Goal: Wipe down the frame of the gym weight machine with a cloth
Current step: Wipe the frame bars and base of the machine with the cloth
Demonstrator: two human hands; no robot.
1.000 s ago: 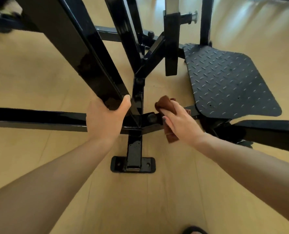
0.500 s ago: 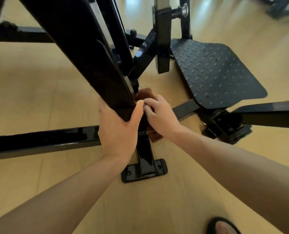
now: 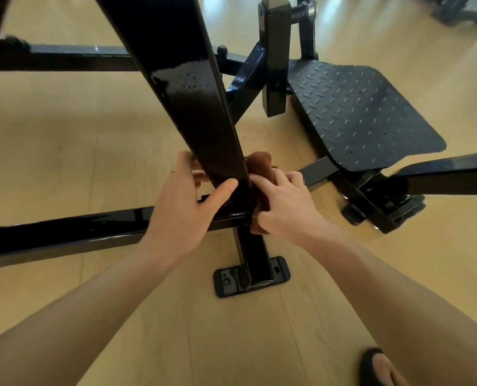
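Observation:
A glossy black slanted frame bar [image 3: 187, 93] of the weight machine runs down from the top to a joint with a low crossbar [image 3: 64, 232]. My left hand [image 3: 184, 207] wraps the lower end of the slanted bar, thumb on its front face, fingers behind. A brown cloth [image 3: 259, 162] is bunched against the right side of that joint. My right hand [image 3: 284, 201] grips the cloth and presses it on the frame. Part of the cloth is hidden behind the bar and under my fingers.
A black diamond-plate footplate [image 3: 362, 115] lies at the right. A bolted base foot [image 3: 251, 277] stands on the wooden floor below the joint. A square upright post [image 3: 276, 59] hangs behind. More frame bars cross at left rear and right. My sandalled foot [image 3: 379, 366] shows at the bottom.
My right hand has carried the cloth left from the crossbar joint to the foot of the slanted bar. My left hand slid lower on the bar. The view has shifted closer.

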